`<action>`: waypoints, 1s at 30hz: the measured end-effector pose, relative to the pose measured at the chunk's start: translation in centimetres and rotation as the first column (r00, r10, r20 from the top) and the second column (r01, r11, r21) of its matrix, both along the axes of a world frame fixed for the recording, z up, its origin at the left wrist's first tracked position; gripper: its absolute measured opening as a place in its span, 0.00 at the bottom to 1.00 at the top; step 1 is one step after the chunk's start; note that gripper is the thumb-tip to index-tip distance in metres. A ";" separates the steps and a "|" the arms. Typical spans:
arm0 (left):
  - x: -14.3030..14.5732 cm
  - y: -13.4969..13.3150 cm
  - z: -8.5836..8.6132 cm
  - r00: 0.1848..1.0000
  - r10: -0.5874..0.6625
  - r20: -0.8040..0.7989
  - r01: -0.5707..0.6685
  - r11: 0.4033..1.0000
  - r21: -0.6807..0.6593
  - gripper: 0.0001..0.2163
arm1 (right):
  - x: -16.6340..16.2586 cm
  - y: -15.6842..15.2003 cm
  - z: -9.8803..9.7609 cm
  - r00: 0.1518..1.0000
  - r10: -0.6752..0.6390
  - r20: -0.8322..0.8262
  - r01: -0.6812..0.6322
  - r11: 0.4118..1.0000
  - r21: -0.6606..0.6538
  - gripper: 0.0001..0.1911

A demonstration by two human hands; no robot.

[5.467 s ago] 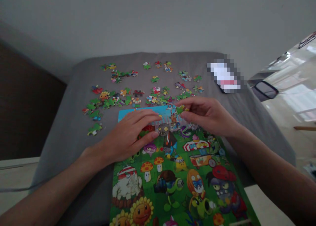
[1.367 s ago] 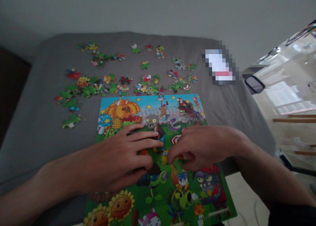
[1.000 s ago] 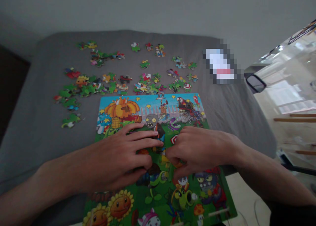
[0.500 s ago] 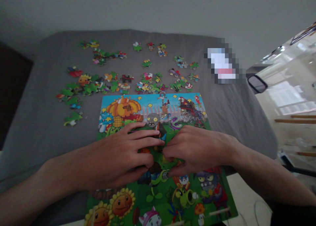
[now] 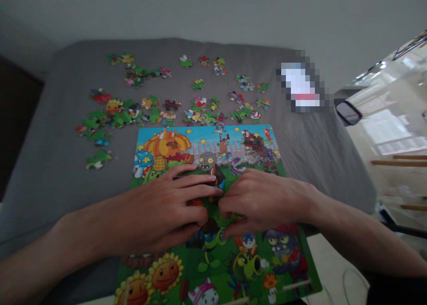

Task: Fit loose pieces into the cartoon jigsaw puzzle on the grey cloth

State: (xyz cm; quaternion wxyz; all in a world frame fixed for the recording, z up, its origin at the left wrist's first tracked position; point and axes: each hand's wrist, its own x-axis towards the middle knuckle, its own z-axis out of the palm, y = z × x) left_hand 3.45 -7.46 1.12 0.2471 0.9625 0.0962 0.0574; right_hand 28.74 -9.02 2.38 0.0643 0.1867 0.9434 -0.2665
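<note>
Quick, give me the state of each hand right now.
Left hand: open, lying flat on the puzzle board, holding nothing visible.
Right hand: fingers curled down onto the board; whether it pinches a piece cannot be told.

A grey-covered table carries a cartoon puzzle board and scattered loose pieces.

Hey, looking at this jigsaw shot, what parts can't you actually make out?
- Head view: the middle of the colourful cartoon jigsaw board is covered by the left hand and right hand; whether either holds a piece is hidden.
- The board's near edge is cut off by the frame's bottom.
- The white object on the grey cloth is pixelated.
- Pictures on the loose puzzle pieces are too small.
</note>
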 end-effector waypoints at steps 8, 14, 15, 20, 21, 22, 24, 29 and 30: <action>-0.3 0.0 0.1 1.000 -0.012 -0.019 0.012 1.000 -0.019 0.07 | 0.4 0.0 -0.1 0.998 -0.010 -0.067 0.007 0.998 -0.056 0.16; -0.2 0.2 0.2 0.999 -0.022 -0.032 0.022 0.999 -0.024 0.08 | 1.9 1.1 0.6 0.931 -0.225 -0.287 0.172 0.965 -0.199 0.08; -0.2 0.2 0.2 0.999 -0.022 -0.023 0.021 1.000 -0.021 0.08 | 2.1 1.4 0.7 0.918 -0.255 -0.302 0.200 0.959 -0.202 0.08; -0.3 0.2 0.4 1.000 -0.012 0.005 0.012 1.000 0.001 0.08 | 2.3 1.9 0.6 0.888 -0.306 -0.343 0.283 0.952 -0.117 0.09; -0.2 0.3 0.5 1.000 -0.012 0.010 0.012 1.000 0.001 0.08 | 2.2 2.0 0.4 0.874 -0.322 -0.363 0.312 0.946 -0.087 0.09; -0.2 0.3 0.7 1.000 -0.012 0.014 0.012 1.000 0.000 0.08 | 2.3 2.1 0.3 0.852 -0.349 -0.390 0.356 0.933 -0.057 0.09; -0.2 0.5 0.9 1.000 -0.013 0.025 0.013 1.000 -0.005 0.08 | 2.6 2.6 -0.1 0.784 -0.419 -0.458 0.468 0.884 -0.007 0.09; -0.5 1.8 0.6 0.988 0.059 0.143 -0.058 0.998 -0.008 0.08 | 5.4 6.1 -1.6 0.478 -0.573 -0.666 0.808 0.584 0.077 0.12; -0.7 2.3 0.4 0.980 0.108 0.167 -0.111 0.994 0.008 0.08 | 6.1 6.9 -2.0 0.438 -0.586 -0.682 0.838 0.540 0.074 0.13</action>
